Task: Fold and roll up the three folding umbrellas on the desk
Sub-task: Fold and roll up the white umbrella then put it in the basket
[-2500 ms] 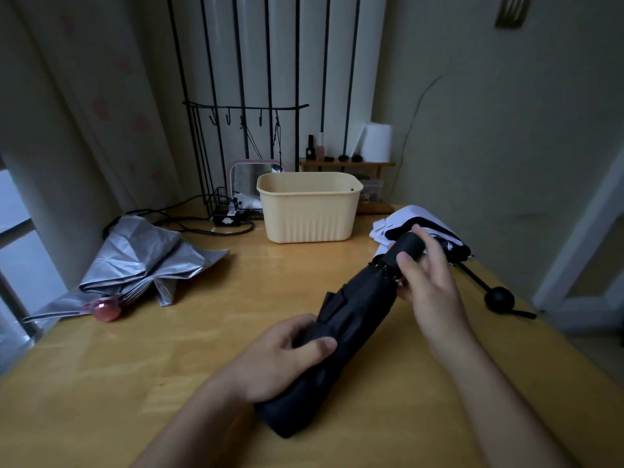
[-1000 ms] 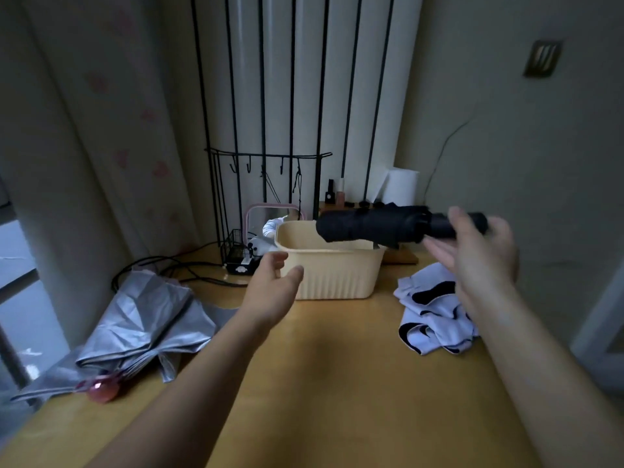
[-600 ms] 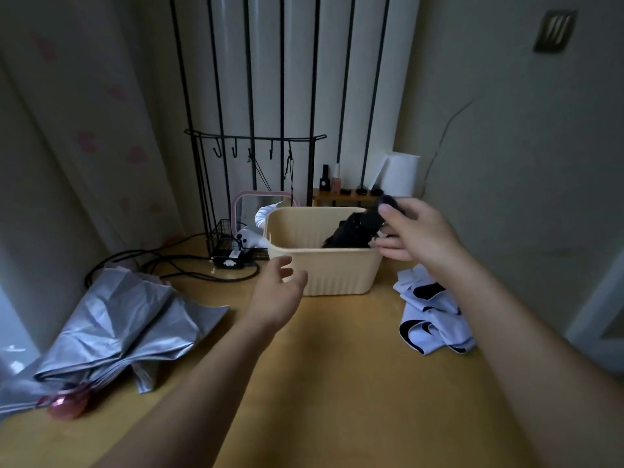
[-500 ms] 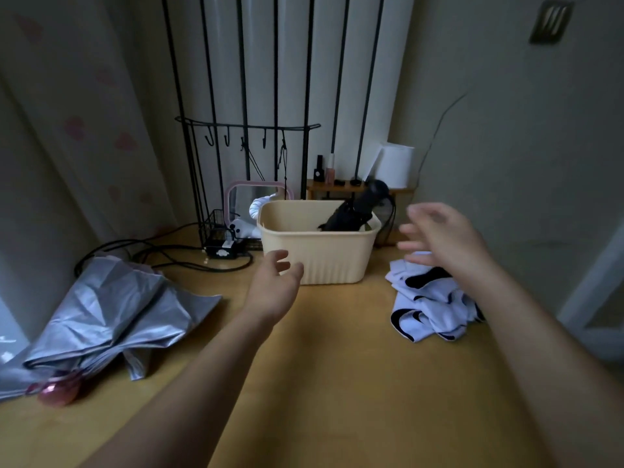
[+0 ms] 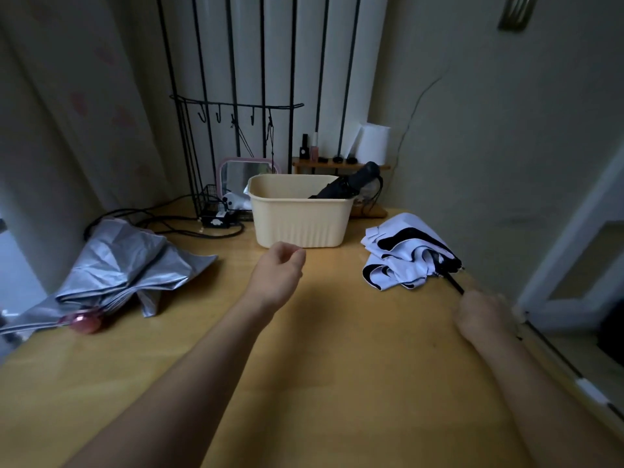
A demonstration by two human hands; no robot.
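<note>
The rolled black umbrella (image 5: 351,184) leans in the cream basket (image 5: 300,214), its handle sticking out over the right rim. A white and black umbrella (image 5: 405,255) lies crumpled at the desk's right side. Its thin black shaft runs to my right hand (image 5: 483,315), which curls over the handle at the desk edge; the handle itself is hidden. A silver umbrella (image 5: 125,265) with a pink handle (image 5: 82,324) lies loose at the left. My left hand (image 5: 277,278) hovers in front of the basket, fingers loosely curled, holding nothing.
Behind the basket stand a black wire hook rack (image 5: 236,109), a pink-framed mirror (image 5: 248,172), black cables (image 5: 175,224) and a small wooden shelf (image 5: 337,163) with bottles and a paper roll. The wooden desk (image 5: 337,349) ends at the right wall and a doorway.
My right hand put the black umbrella into the basket, let go, and dropped down to the white and black umbrella's handle. My left hand stayed near the basket and curled its fingers.
</note>
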